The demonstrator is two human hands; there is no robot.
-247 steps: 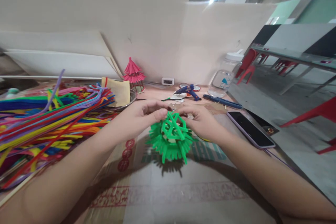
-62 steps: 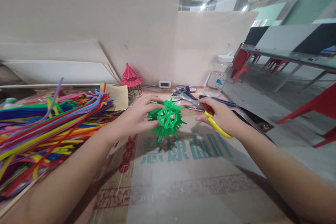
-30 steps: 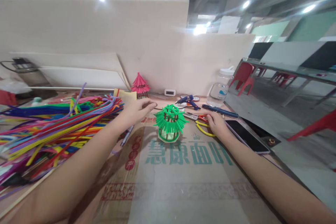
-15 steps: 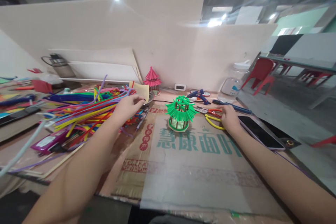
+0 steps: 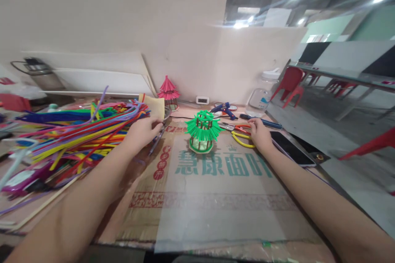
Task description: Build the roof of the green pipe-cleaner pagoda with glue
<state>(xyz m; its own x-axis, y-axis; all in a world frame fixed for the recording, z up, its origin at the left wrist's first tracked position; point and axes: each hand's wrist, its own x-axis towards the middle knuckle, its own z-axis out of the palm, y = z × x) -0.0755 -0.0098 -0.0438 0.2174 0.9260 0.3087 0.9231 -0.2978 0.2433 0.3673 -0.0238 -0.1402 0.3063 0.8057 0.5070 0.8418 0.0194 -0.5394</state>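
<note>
A small green tower (image 5: 203, 130), with fringed green tiers, thin brown posts and a pale base, stands on the cardboard between my hands. My left hand (image 5: 144, 132) rests beside the colourful stems, thumb and forefinger slightly apart, near a pen-like tool (image 5: 156, 141) and a partly covered round dish (image 5: 168, 112). Nothing shows in its fingers. My right hand (image 5: 261, 134) lies loosely bent at the handle ends of the orange-handled pliers (image 5: 241, 126), with no visible grip on them. A tool with yellow handles (image 5: 242, 139) lies next to it.
Fuzzy craft stems (image 5: 83, 127) lie heaped at left. A pink tower (image 5: 168, 91), a small clock (image 5: 202, 100), a blue glue gun (image 5: 226, 111) and a clear jug (image 5: 261, 96) stand along the back partition. A phone (image 5: 291, 148) lies right of my right hand.
The view has turned right, so the table things appear further left. Both hands stay near the same things, and the green tower keeps its place on the cardboard.
</note>
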